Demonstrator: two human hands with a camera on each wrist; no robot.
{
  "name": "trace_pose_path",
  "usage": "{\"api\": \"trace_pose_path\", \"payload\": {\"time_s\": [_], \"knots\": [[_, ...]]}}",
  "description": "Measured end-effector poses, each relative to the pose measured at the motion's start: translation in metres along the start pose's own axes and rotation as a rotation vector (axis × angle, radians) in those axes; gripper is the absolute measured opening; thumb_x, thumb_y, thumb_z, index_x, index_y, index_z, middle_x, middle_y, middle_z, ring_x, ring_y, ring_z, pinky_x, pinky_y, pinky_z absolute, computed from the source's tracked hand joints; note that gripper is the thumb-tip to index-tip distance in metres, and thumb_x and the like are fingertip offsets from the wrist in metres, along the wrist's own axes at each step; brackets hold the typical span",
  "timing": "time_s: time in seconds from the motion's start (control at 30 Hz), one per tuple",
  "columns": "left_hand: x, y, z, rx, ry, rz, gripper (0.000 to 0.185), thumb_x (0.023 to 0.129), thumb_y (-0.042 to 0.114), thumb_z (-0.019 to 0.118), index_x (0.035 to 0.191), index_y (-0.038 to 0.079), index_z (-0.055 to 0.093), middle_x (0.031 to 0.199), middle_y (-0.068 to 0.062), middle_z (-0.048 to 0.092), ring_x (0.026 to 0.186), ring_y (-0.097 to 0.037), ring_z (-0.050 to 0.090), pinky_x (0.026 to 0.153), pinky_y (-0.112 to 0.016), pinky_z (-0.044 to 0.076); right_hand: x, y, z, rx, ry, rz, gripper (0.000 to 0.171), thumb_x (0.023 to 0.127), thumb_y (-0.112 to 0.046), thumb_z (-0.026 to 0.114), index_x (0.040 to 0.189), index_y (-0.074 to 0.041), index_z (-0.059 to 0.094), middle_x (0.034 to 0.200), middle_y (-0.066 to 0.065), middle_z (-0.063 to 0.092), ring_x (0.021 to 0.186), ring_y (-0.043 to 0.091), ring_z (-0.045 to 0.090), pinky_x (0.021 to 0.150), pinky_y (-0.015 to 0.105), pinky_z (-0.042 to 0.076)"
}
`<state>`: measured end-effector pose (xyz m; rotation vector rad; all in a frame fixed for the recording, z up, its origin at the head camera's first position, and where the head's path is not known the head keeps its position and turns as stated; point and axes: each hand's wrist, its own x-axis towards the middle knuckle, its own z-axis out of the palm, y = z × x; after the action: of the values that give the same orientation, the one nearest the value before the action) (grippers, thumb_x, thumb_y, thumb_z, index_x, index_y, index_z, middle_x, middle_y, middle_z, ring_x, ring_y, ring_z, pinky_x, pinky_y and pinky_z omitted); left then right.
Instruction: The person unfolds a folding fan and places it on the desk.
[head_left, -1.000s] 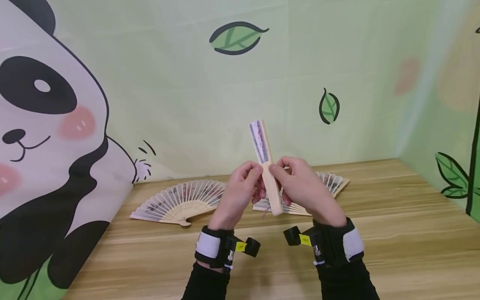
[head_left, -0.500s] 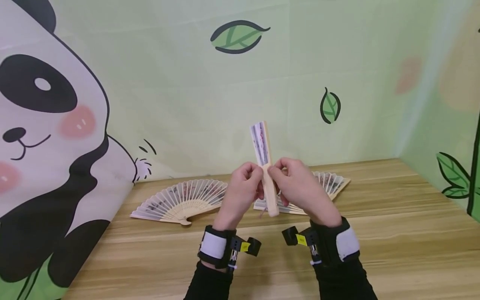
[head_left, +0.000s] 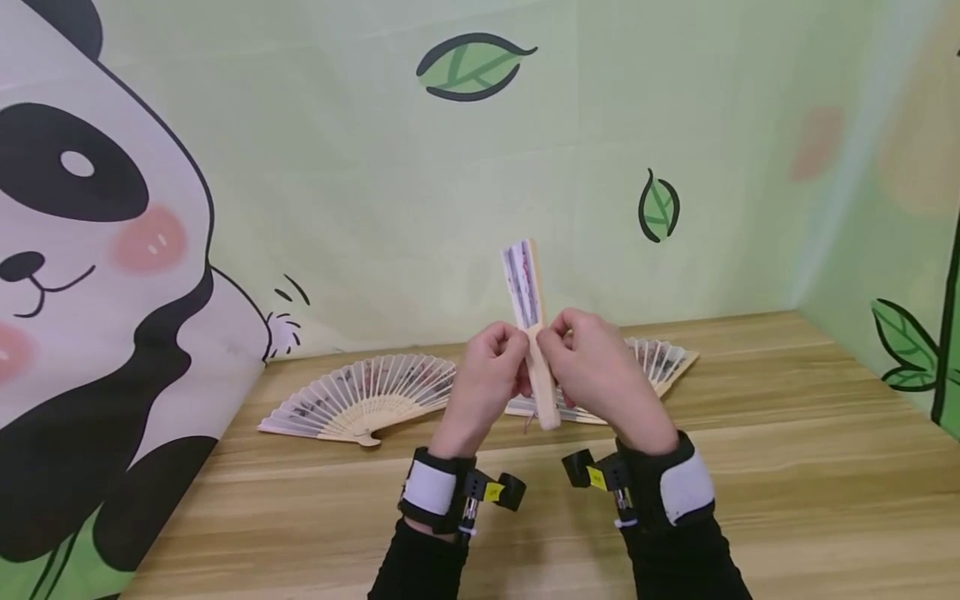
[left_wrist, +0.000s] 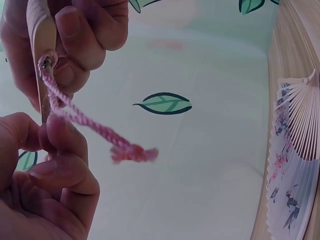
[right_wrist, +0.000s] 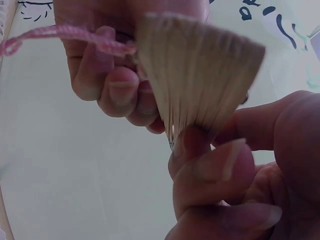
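A nearly folded hand fan (head_left: 525, 287) with pale wooden ribs and a printed purple-and-white leaf is held upright above the table. My left hand (head_left: 483, 375) pinches it from the left, thumb and fingertips at the middle of the ribs. On the opposite side my right hand (head_left: 596, 367) pinches it at the same height. A pink cord (left_wrist: 95, 125) hangs from the rivet end in the left wrist view. The stacked rib ends (right_wrist: 200, 70) are spread slightly in the right wrist view, with the right hand's fingers against them.
On the wooden table (head_left: 810, 433) lies an opened fan (head_left: 375, 392) to the left. Another opened fan (head_left: 663, 367) sits behind my hands, partly hidden. A printed panda backdrop (head_left: 360, 208) stands behind the table.
Both hands stay on the fan with almost the same grip. The fan has turned slightly more upright, and its printed leaf shows a little wider. The right wrist has shifted slightly left.
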<state>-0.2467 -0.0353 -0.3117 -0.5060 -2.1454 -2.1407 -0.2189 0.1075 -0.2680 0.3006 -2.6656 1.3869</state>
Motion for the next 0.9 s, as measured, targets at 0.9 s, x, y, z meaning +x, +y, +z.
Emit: {"api": "trace_pose_path", "payload": {"time_s": [0.9], "knots": [[-0.0002, 0.0004, 0.0019, 0.016, 0.038, -0.012, 0.019, 0.101, 0.017, 0.053, 0.095, -0.001, 0.058, 0.065, -0.006, 0.052, 0.051, -0.015, 0.049, 0.045, -0.02, 0.035, 0.0014, 0.0043, -0.0002, 0.041, 0.011, 0.05, 0.022, 0.1, -0.024, 0.046, 0.1, -0.004, 0.056, 0.06, 0.006, 0.053, 0.044, 0.023, 0.054, 0.04, 0.028, 0.041]]}}
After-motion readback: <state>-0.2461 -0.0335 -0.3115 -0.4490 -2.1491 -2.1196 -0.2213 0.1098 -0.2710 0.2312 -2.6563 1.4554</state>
